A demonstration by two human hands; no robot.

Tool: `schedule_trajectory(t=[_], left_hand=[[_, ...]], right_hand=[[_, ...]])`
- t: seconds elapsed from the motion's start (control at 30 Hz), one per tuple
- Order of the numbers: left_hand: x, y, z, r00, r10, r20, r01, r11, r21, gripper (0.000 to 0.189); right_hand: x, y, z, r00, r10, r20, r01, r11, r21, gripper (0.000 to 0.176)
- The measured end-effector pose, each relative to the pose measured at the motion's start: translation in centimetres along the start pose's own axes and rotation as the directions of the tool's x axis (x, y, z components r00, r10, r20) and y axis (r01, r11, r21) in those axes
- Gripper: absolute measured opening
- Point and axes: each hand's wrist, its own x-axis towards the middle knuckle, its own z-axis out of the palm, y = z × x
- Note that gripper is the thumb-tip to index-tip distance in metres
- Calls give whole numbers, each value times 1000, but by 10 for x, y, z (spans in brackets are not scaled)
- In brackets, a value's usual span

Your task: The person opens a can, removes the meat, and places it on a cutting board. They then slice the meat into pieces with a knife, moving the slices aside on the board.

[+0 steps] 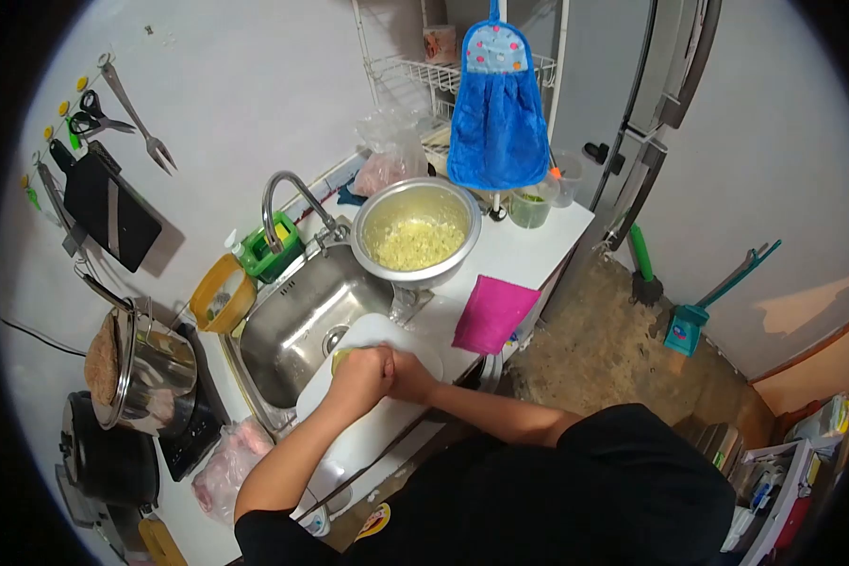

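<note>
Black sleeve (283,538) nearest; clasped hands (368,374) mostly hide a yellow-green item (341,356).

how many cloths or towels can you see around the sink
2: a blue hand towel hanging above the round steel bowl, and a pink cloth flat on the white counter. Others may be hidden.

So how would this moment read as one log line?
left hand closed on yellow-green item | right hand against left | over white cutting board | metal bowl beside sink

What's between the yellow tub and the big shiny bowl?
In the head view, the green holder and the curved tap stand between yellow tub and metal bowl.
</note>
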Motion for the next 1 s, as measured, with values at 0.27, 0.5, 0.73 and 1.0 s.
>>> schedule_trajectory(t=[0.27,0.5,0.73,1.0], left_hand=[[-19,23,31,991,42,-127,1,947,320,23],[-28,34,-3,979,-143,-146,139,990,-37,45],[-69,-4,-36,910,-375,-175,316,904,-289,38],[-50,3,-51,979,-150,-138,95,934,-344,34]], right_hand=[[2,-20,-10,972,217,86,-217,976,-14,33],[13,-19,-40,990,11,141,-3,998,-56,56],[39,-8,-151,673,479,-563,-532,843,82,23],[112,12,-188,325,891,-316,-591,452,668,79]])
